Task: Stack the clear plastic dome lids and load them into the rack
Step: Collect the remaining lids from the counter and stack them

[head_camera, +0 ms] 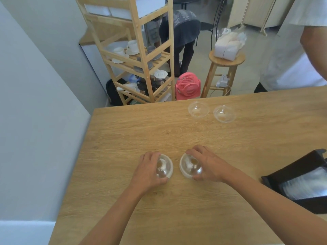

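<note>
Two clear plastic dome lids sit side by side on the wooden table, near its middle. My left hand grips the left dome lid from its left side, fingers over the top and thumb at the near rim. My right hand grips the right dome lid from its right side in the same way. Two more clear dome lids rest apart near the table's far edge. A black rack holding clear plastic stands at the right edge.
Beyond the table's far edge stand a wooden shelf unit with crockery, a pink fan and a wooden stool carrying white packs. A person in a white shirt stands at the far right; another person bends behind the shelf.
</note>
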`<state>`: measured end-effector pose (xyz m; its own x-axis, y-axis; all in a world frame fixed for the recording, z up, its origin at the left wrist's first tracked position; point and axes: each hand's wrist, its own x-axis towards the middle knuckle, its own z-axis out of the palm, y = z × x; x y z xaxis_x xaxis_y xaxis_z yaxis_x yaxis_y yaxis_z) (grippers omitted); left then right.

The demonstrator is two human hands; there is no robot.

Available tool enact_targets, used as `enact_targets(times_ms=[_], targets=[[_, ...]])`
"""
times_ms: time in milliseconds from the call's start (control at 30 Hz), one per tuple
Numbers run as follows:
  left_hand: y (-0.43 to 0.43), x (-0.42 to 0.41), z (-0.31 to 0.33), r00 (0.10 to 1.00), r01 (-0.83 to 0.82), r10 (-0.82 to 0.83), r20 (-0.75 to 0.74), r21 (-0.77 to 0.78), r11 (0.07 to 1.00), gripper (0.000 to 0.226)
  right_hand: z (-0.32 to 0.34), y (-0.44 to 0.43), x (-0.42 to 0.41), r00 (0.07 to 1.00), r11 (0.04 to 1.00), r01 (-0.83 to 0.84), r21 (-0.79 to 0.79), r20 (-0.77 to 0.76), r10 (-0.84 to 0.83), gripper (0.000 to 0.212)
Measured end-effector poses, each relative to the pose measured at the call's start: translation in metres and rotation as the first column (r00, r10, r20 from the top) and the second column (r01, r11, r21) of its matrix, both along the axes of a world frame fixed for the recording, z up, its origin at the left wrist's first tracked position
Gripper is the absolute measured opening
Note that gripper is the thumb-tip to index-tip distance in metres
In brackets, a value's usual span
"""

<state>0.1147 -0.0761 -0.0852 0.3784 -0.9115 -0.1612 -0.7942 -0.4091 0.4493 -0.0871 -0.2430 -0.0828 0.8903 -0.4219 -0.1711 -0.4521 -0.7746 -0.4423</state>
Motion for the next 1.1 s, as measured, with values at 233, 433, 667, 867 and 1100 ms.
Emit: enact_targets(times_ms=[233, 433, 667, 867, 1100], targets=[[-0.019, 0.015, 0.024, 0.999, 0.028, -0.028, -0.025, 0.014, 0.999, 0.114, 0.023, -0.031, 0.004, 0.994, 0.993, 0.111, 0.041, 0.011, -0.111, 0.092], [-0.092, 0.033, 0.063, 0.995, 0.097, -0.095, 0.023, -0.078, 0.992, 0.108, 0.061, -0.105, 0.018, 0.927, 0.924, 0.373, -0.078, 0.063, -0.369, 0.080], [-0.208, 0.029, 0.074, 0.950, 0.292, -0.296, 0.100, 0.050, 0.955, 0.110, 0.079, -0.187, 0.036, 0.869, 0.885, 0.438, -0.162, -0.177, -0.462, 0.091], [-0.285, 0.022, 0.056, 0.868, 0.411, -0.453, 0.203, 0.218, 0.885, 0.118, 0.067, -0.222, 0.043, 0.824, 0.925, 0.340, -0.169, -0.420, -0.379, 0.110], [-0.333, 0.015, 0.035, 0.786, 0.473, -0.557, 0.269, 0.318, 0.822, 0.112, 0.050, -0.239, 0.051, 0.767, 0.951, 0.280, -0.127, -0.566, -0.301, 0.115]])
